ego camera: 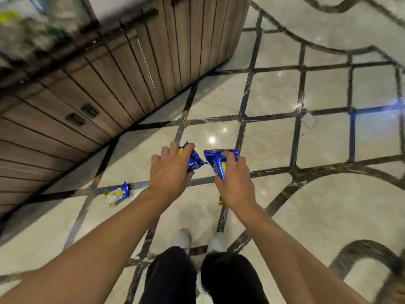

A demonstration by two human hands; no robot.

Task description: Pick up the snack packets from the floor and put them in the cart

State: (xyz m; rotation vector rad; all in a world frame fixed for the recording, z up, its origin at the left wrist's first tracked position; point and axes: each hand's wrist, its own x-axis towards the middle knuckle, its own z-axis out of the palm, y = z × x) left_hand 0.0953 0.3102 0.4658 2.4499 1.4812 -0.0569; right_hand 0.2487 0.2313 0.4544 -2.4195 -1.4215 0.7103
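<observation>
- My left hand [169, 172] has its fingers curled round a blue snack packet [192, 160], thumb underneath and fingertips over its top edge; the foil is crumpled in the grip.
- My right hand [235, 183] pinches a second blue packet [215, 161] at about 1 o'clock from the left hand. The two packets' corners nearly touch between my hands.
- A third packet [118, 194], blue and yellow, lies on the marble floor [274, 91] at roughly 9 o'clock from my left hand, near the foot of the wood-panelled counter [87, 84].
- A scrap of yellow [221, 202] shows just under my right wrist at about 6 o'clock; it may be another packet, but most of it is hidden, so I cannot tell.
- The cart is nowhere in view, so I judge I will have to turn and find it before I can drop anything in.
- Risks as I see them: the foil looks slick and each grip is only on one end, so a packet could slide out if I swing round quickly. With both hands full, reaching for the third packet would mean loosening a hold. My shoes [184, 239] stand at 6 o'clock, close to the hidden yellow scrap, so a step forward could crush it.
- Writing: the packets show blue foil with yellow patches, but blur and crumpling leave no brand or lettering I can read.
</observation>
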